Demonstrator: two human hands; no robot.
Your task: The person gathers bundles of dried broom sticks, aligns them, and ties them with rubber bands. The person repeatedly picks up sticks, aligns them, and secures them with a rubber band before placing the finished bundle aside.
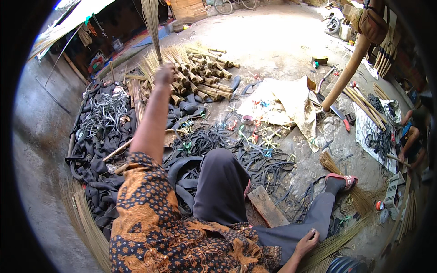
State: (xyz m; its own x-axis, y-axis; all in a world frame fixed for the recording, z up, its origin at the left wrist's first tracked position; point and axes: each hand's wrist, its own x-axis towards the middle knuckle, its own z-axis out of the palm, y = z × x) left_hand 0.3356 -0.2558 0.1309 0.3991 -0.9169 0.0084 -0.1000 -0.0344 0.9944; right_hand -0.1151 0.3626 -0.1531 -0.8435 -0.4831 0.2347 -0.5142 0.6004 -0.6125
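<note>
My left arm stretches forward, and my left hand (165, 74) is closed around the bound end of a stick broom (151, 22). Its thin bristles point up and fan out toward the top edge. Just behind and beside that hand lies a pile of bound stick brooms (200, 70), their thick ends facing right. Low on the right, my right hand (307, 242) rests by my thigh with its fingers curled together; whether anything is inside them is hidden. Loose bristles (334, 241) lie right beside it.
Black rubber strips (268, 166) cover the ground around my knees. A wooden block (267, 207) lies between my legs. A slanting wooden post (348, 73) rises at right, with a red-handled knife (339, 116) near its foot. Another person (412, 134) sits at the far right.
</note>
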